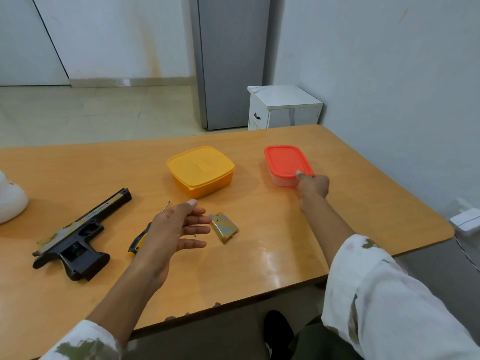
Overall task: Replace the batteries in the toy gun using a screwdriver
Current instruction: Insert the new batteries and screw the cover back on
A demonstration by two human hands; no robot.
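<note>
Left hand (176, 229) hovers spread, empty, over screwdriver (136, 246), right of toy gun (78, 236); right hand (313, 187) grips red-lidded container (285, 161).

The table (285, 255) is orange-brown wood, shiny, with round corners. A black toy gun (78, 235) lies on its side near the left, its long nose pointing to the far side. Just right of it lies a screwdriver (137, 244) with a black and yellow handle. A bit further right a small gold and grey cover (224, 227) lies flat. Behind these, in the middle, sits a yellow box (201, 170) with its lid on. To its right, well apart, sits a clear box (284, 161) with a red lid. A white thing (10, 201) pokes in at the left edge
</note>
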